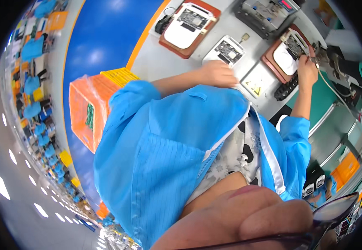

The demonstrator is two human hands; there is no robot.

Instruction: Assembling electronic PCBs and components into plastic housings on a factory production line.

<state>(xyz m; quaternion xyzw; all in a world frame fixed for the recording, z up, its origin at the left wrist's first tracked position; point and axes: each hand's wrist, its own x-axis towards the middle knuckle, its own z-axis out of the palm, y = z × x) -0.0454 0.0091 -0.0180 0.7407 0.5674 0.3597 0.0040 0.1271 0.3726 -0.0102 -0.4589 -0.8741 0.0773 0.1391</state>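
A: State of each hand?
B: Left hand (219, 75): fingers curled, blurred; whether it grasps anything cannot be told. Right hand (308, 71): fingers bent toward the circuit board (291, 45); a held item cannot be confirmed.
A: Location of the units?
B: The middle white unit (227, 51) lies on the bench surface (181, 64), its near edge overlapped by the left hand. The right white unit (284, 60) lies in the red-brown fixture (271, 66), just left of the right hand.
A: Purpose of the fixture?
B: Presumably, it keeps the opened unit steady, board upward and accessible.
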